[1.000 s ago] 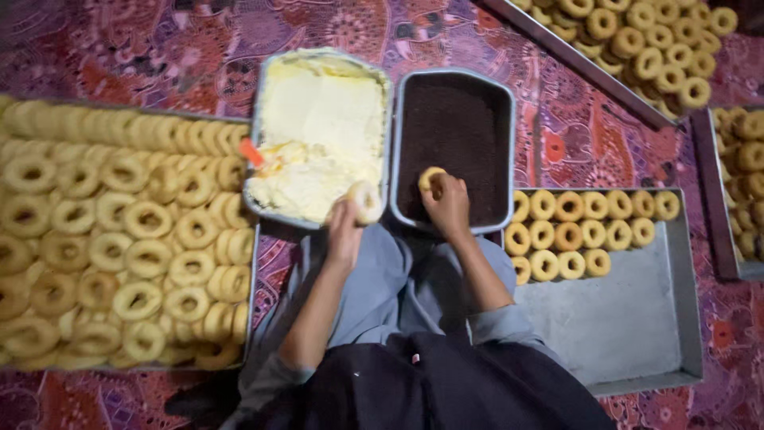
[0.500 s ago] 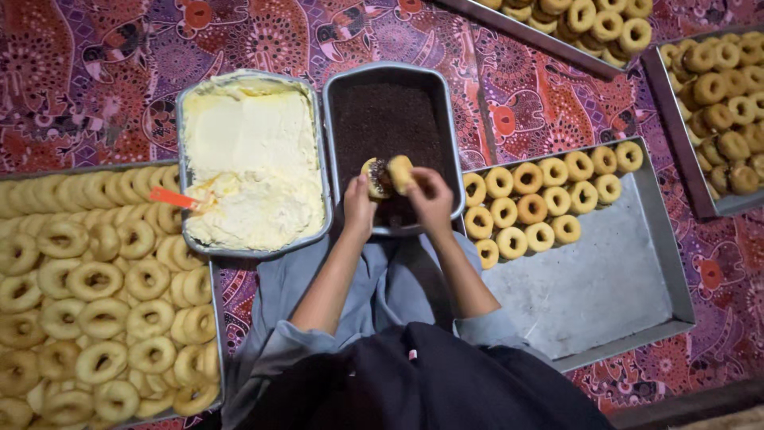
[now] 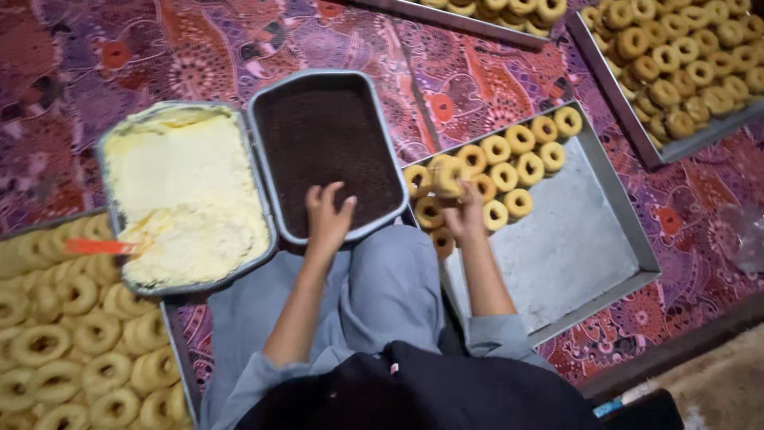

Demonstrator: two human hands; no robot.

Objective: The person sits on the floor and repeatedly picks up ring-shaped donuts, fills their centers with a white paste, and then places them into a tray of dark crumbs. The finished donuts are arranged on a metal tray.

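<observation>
1. Looking down from the head cam: the person's dark top fills the bottom edge and hides the lap; the blue-grey sleeves are cut by it. Elbows not visible.
2. Left tray of plain rings (image 3: pixel 76 334) runs off frame at left & bottom, so its full count can't be told. Rings there are pale, somewhat blurred.
3. Cream tub (image 3: pixel 181 191) w/ an orange spatula (image 3: pixel 99 247) lying on its near-left part; the blade end is sunk in the cream, hard to make out.
4. Left hand (image 3: pixel 328 216) sits over the near rim of the dark crumb tub (image 3: pixel 330 147), fingers spread apart, holding nothing that shows. Fingertips just over the crumbs; contact can't be told.
5. Right hand (image 3: pixel 465 213) is closed on a filled ring (image 3: pixel 447 173), at the near-left end of the rows in the right tray (image 3: pixel 573 239). Palm side is hidden, so the grip is seen from the back only.
6. Vs half a sec ago: both hands were together over the crumb tub, pressing one ring betw. them. Now they're well apart; the ring has gone right to the tray, left hand stayed by the crumbs.
7. Ring lies just beyond the right hand's fingertips, touching them, beside the other coated rings. Whether it rests on the tray yet: can't tell.
8. Far trays (image 3: pixel 676 64) at top & top right are cut off by the frame.
</observation>
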